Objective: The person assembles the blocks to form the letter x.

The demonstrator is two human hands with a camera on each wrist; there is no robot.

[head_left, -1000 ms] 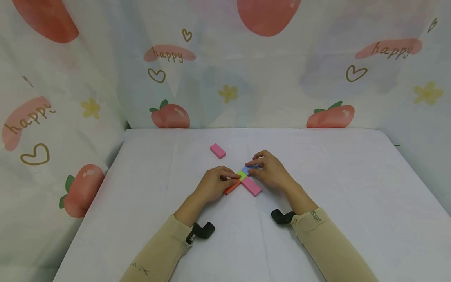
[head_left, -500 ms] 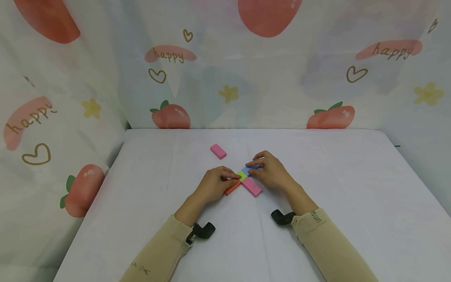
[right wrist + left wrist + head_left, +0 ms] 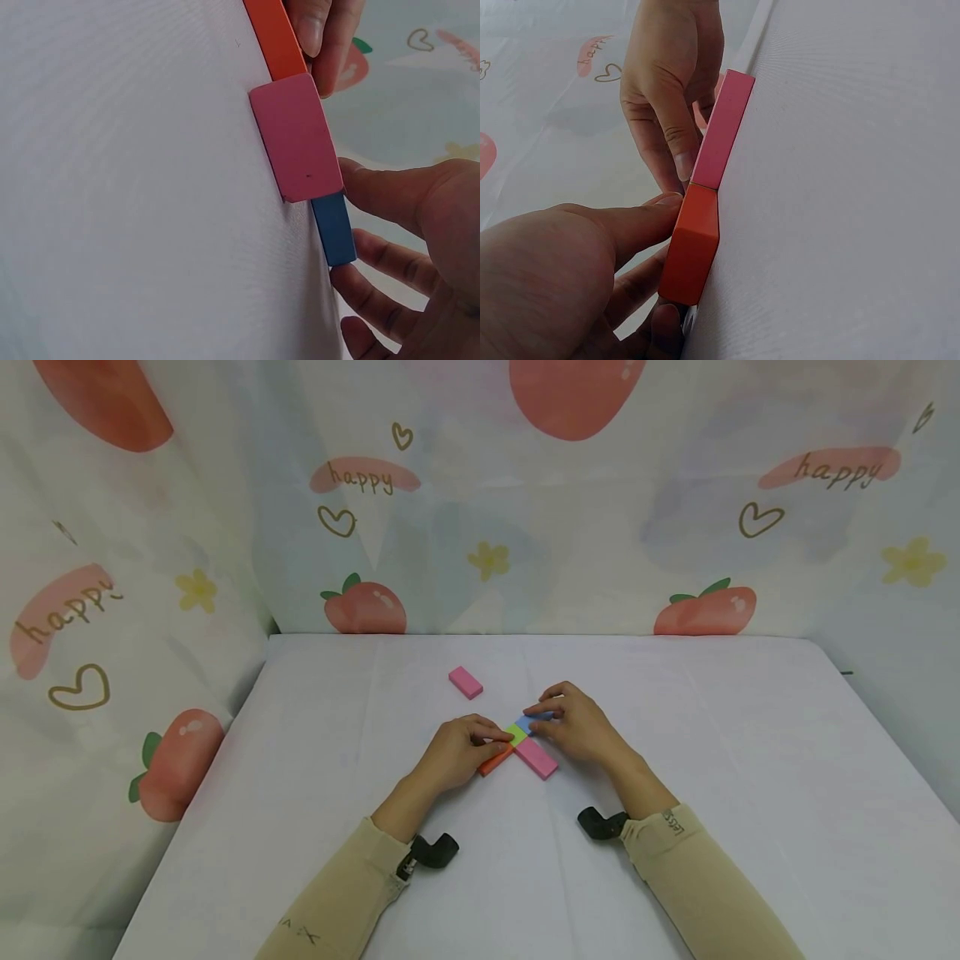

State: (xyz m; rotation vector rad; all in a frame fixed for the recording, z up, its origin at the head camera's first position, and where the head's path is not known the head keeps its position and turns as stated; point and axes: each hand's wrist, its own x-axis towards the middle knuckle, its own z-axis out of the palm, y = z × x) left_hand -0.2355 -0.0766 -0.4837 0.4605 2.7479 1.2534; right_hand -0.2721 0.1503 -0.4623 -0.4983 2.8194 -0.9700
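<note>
Four flat blocks lie in a cross on the white table (image 3: 675,710): orange (image 3: 495,763), green (image 3: 515,733), blue (image 3: 525,722) and pink (image 3: 536,757). My left hand (image 3: 491,742) pinches the orange block (image 3: 692,244), thumb on one long edge and fingers curled at the other. My right hand (image 3: 537,716) has its fingers curled round the blue block (image 3: 334,229), and its thumb lies against the end of the pink block (image 3: 296,139). In the left wrist view the pink block (image 3: 721,131) meets the orange one end to corner.
A second pink block (image 3: 465,682) lies alone farther back, left of the cross. Printed fabric (image 3: 480,527) with strawberries and hearts walls in the table at the back and the left side. Beige sleeves cover both forearms.
</note>
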